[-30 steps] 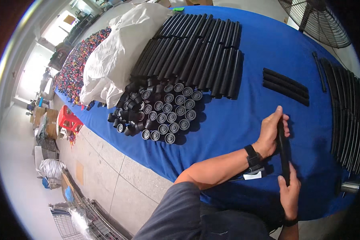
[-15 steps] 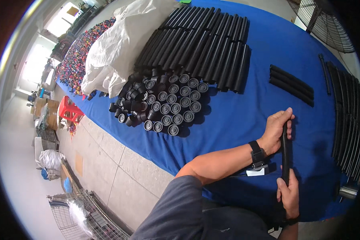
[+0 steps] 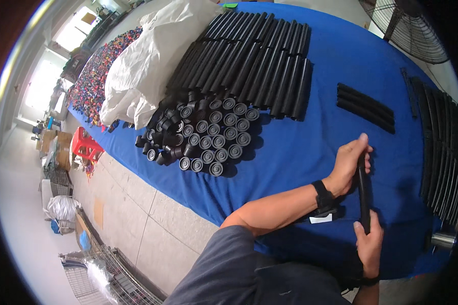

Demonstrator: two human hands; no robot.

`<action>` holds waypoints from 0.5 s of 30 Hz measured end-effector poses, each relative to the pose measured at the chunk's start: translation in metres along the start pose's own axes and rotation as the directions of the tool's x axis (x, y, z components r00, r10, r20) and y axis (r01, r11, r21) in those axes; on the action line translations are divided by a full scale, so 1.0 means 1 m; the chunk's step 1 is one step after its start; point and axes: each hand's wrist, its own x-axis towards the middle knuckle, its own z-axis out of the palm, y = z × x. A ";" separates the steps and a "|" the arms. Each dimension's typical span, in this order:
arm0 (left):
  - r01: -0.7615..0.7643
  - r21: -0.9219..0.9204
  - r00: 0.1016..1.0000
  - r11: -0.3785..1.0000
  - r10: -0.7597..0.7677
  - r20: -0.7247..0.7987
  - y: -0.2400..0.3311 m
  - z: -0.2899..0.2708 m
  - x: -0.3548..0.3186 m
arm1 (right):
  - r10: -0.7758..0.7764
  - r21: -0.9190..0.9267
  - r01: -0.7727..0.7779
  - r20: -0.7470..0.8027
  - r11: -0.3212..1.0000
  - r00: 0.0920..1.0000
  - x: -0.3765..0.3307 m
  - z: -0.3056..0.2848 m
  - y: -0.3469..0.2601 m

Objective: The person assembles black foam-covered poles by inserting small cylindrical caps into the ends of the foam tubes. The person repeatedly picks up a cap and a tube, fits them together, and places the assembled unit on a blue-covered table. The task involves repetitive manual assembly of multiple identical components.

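Note:
A slim black tube (image 3: 364,195) is held lengthwise between my two hands above the blue cloth. My left hand (image 3: 347,165) is closed round its far end, thumb over the tip, which hides that end. At the near end, my right hand (image 3: 370,243) grips the tube between thumb and fingers. Just beyond my left hand lie a few short black tubes (image 3: 365,108), side by side on the cloth.
A blue cloth (image 3: 290,157) covers the table. Round black caps (image 3: 216,142) cluster left of my hands, below rows of black tubes (image 3: 254,61) and a white bag (image 3: 137,76). Thin black rods (image 3: 440,147) lie at the right edge; a fan (image 3: 409,30) stands behind.
The whole view has shifted slightly. My left wrist has turned a little, and my right hand has moved slightly at the tube's near end. Both hands still hold the tube.

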 end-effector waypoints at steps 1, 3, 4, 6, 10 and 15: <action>-0.105 0.189 0.992 0.976 0.090 0.088 -0.005 -0.006 0.005 | -0.110 -0.103 0.103 -0.068 0.989 0.992 0.001 -0.003 0.005; -0.081 0.397 0.984 0.914 0.011 0.176 -0.001 -0.004 0.004 | -0.007 0.117 0.010 -0.023 0.993 1.000 -0.001 -0.022 -0.001; -0.048 0.434 0.980 0.900 -0.042 0.196 0.005 -0.003 0.003 | 0.039 0.225 -0.038 0.004 0.974 0.999 -0.004 -0.030 -0.004; 0.012 0.508 0.964 0.861 -0.144 0.222 0.011 0.001 0.002 | 0.020 0.575 -0.073 0.097 0.815 0.995 -0.006 -0.033 0.012; 0.130 0.314 0.916 0.940 -0.236 0.326 0.007 -0.005 0.001 | -0.046 0.830 -0.370 0.426 0.418 0.904 -0.013 -0.038 0.010; 0.065 0.447 0.930 0.892 -0.216 0.296 0.008 -0.007 -0.002 | 0.010 0.204 -0.017 0.032 0.979 0.999 -0.015 -0.019 0.017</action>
